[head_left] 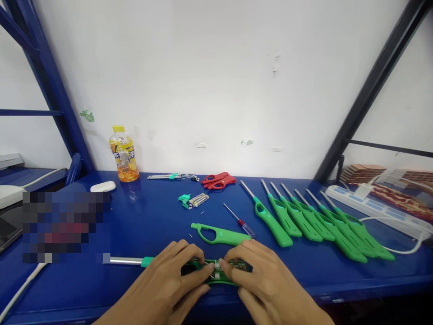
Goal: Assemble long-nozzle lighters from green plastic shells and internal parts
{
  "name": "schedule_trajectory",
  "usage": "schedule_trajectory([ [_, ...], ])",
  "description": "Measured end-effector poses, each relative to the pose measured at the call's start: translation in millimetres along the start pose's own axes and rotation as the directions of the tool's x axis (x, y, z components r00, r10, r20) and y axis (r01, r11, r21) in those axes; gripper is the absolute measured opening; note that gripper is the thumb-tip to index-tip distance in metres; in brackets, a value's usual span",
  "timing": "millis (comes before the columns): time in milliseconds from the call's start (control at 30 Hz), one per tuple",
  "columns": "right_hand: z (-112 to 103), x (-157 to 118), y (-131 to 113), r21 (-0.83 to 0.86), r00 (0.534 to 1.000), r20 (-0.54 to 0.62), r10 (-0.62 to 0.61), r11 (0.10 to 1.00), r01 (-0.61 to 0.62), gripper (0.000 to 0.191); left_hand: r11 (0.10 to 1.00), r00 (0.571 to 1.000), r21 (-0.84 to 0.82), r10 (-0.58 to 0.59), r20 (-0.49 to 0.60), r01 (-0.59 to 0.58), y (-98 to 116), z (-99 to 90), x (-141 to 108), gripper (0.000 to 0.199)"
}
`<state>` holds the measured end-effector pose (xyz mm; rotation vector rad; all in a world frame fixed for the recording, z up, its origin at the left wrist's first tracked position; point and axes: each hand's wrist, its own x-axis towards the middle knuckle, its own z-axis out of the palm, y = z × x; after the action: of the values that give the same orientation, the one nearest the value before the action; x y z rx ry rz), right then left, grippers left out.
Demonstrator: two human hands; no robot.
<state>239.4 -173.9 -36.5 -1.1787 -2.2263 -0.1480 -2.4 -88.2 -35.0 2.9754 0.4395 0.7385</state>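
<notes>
An opened green lighter half (223, 279) lies near the table's front edge, its metal tube (126, 261) pointing left and small inner parts showing. My left hand (176, 280) is closed on the middle of this half, thumb and fingers at the inner parts. On its right end, my right hand (257, 275) pinches at the inside with thumb and fingers, close to my left thumb. Just beyond both hands rests a loose green shell half (230, 237). A screwdriver (246, 228) with a purple and red handle lies behind my right hand.
Several green lighters (275, 225) lie in a row at the right, beside a white power strip (368, 207). Red shells (219, 180), a teal part (184, 200) and metal tubes (162, 177) lie farther back. A bottle (124, 155) stands back left.
</notes>
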Motion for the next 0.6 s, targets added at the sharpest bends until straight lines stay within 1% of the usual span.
schedule_trajectory([
  [67, -1, -1, -1, 0.022, 1.000, 0.005, 0.024, 0.999, -0.024, 0.039, 0.999, 1.000, -0.037, -0.017, 0.012, 0.017, -2, 1.9, -1, 0.031],
  [200, -4, -2, -3, 0.056, 0.997, 0.003, 0.081, 0.995, -0.081, 0.044, 0.993, 0.998, -0.095, -0.065, 0.001, 0.065, -4, 6.9, -3, 0.037],
  [300, -4, -2, -4, 0.080, 0.994, 0.002, 0.110, 0.991, -0.110, 0.042, 0.991, 0.996, -0.102, -0.084, 0.016, 0.085, -4, 8.0, -4, 0.039],
  [467, -3, -2, -5, 0.087, 0.991, -0.001, 0.134, 0.987, -0.134, 0.036, 0.991, 0.997, -0.102, -0.082, 0.013, 0.083, -5, 8.5, -4, 0.038],
  [533, -2, -2, -1, 0.078, 0.984, -0.051, 0.170, 0.983, -0.165, 0.039, 0.994, 0.998, -0.088, -0.069, 0.002, 0.069, -4, 8.2, -4, 0.036],
  [600, 0, -2, 5, 0.073, 0.967, -0.117, 0.228, 0.973, -0.220, 0.042, 0.996, 0.998, -0.066, -0.054, -0.013, 0.053, -4, 7.5, -3, 0.032],
])
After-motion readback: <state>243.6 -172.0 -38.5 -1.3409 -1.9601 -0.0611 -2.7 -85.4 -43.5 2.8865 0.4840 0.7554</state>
